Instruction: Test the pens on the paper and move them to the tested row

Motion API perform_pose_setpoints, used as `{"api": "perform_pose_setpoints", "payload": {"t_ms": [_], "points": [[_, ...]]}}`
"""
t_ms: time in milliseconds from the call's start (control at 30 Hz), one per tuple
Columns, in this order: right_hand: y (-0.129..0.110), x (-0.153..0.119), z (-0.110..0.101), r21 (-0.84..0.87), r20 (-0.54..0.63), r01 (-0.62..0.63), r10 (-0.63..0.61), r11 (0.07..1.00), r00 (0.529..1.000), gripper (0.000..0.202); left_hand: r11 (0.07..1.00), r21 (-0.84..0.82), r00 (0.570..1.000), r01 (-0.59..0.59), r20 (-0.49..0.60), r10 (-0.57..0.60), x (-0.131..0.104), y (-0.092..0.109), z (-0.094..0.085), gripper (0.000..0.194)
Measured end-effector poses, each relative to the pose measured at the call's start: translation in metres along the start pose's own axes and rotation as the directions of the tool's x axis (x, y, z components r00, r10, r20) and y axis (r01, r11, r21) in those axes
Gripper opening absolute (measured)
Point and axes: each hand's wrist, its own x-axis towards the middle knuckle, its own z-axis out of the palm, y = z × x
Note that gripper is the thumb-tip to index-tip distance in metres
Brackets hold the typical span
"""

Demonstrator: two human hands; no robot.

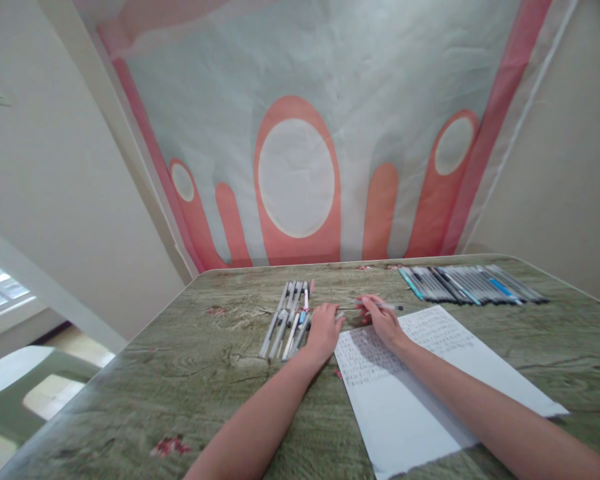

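My right hand [380, 319] is closed round a pen [391, 307] above the top left part of a handwritten paper sheet [415, 393]. My left hand [325, 327] rests at the right side of a group of pens [283, 327], near the paper's upper left corner. A thin light item shows at its fingertips, too small to tell whether it is gripped. The grouped pens lie side by side, mostly clear with dark caps, some with blue or pink parts.
A long row of many pens [470, 285] lies at the back right of the wood-patterned table [180, 373]. Behind the table hangs a sheet with red shapes [297, 247]. A green and white chair [35, 393] stands at the left.
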Motion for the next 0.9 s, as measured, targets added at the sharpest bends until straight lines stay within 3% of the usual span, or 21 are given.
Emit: {"api": "perform_pose_setpoints", "payload": {"t_ms": [100,233,333,467,567,700,800,900], "points": [[0.001,0.000,0.000,0.028,0.017,-0.014,0.013,1.000,1.000,0.039,0.997,0.074,0.998,-0.032,0.048,0.028,0.000,0.002,0.002,0.027],[0.005,0.002,-0.001,-0.011,-0.047,-0.001,0.001,1.000,0.999,0.032,0.999,0.029,0.999,-0.018,0.036,0.017,0.001,0.000,0.004,0.025],[0.005,0.002,0.000,-0.086,-0.080,0.021,-0.028,0.996,0.996,0.030,0.994,-0.104,0.999,0.014,-0.034,-0.018,0.004,0.000,0.002,0.027],[-0.003,-0.005,0.001,-0.168,-0.007,0.153,-0.156,0.974,0.988,0.026,0.927,-0.373,0.982,0.045,-0.155,-0.110,0.010,0.000,0.001,0.028],[-0.012,-0.014,0.002,-0.214,0.111,0.297,-0.279,0.930,0.954,0.025,0.748,-0.653,0.945,0.124,-0.153,-0.291,0.015,-0.004,0.005,0.026],[-0.016,-0.023,0.003,-0.255,0.281,0.485,-0.416,0.837,0.865,0.022,0.359,-0.919,0.866,0.164,-0.040,-0.498,0.021,-0.010,0.013,0.029],[-0.015,-0.023,0.004,-0.271,0.339,0.560,-0.467,0.783,0.817,0.021,0.240,-0.958,0.846,0.159,0.007,-0.533,0.022,-0.010,0.015,0.030],[-0.012,-0.022,0.005,-0.289,0.337,0.571,-0.477,0.768,0.812,0.021,0.177,-0.969,0.850,0.172,0.055,-0.524,0.021,-0.006,0.015,0.031]]}}
